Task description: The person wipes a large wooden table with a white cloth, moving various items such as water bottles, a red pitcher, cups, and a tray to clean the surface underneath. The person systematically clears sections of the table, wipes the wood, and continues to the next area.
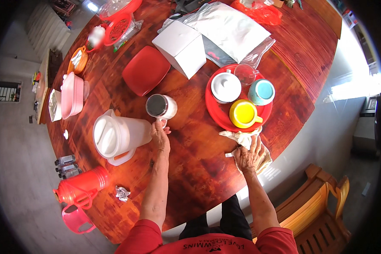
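Observation:
My left hand (160,137) has its fingers closed round the handle of a white mug (168,108) with a dark round top, which stands on the table. Just left of that hand is a translucent white pitcher (131,133) with a lid. Near the table's right front edge, my right hand (247,159) grips a cream cloth (264,160) from above, the cloth bunching around its fingers. Beyond the cloth, a round red tray (216,115) carries a white lidded cup (226,86), a yellow cup (242,114), a light-blue cup (261,92) and a clear glass cup (244,75).
A red square plate (146,70) and a white box (180,47) lie beyond the mug, with plastic bags (230,31) behind. Leftward are a pink container (72,95), a red thermos (84,184) and crumpled foil (122,193). A wooden chair (311,207) stands at lower right.

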Demonstrator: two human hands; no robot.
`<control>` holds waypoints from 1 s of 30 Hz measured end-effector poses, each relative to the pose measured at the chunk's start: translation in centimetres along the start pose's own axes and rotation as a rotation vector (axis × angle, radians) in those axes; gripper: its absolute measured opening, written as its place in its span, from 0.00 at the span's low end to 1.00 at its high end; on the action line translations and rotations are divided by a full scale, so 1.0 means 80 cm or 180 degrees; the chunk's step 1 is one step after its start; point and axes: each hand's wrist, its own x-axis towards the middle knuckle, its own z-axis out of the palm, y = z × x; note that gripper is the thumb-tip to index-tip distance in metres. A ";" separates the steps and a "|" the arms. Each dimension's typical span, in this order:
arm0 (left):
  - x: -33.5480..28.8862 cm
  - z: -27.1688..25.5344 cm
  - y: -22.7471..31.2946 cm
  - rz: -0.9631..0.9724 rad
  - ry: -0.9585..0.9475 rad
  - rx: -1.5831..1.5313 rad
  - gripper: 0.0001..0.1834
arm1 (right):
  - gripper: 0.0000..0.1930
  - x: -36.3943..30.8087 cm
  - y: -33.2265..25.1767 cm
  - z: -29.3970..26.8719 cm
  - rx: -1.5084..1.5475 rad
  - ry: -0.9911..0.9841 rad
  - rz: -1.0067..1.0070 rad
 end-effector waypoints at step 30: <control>-0.094 0.191 -0.034 -0.0244 -0.0349 0.0859 0.13 | 0.17 -0.010 0.046 -0.004 0.0068 0.0261 -0.0435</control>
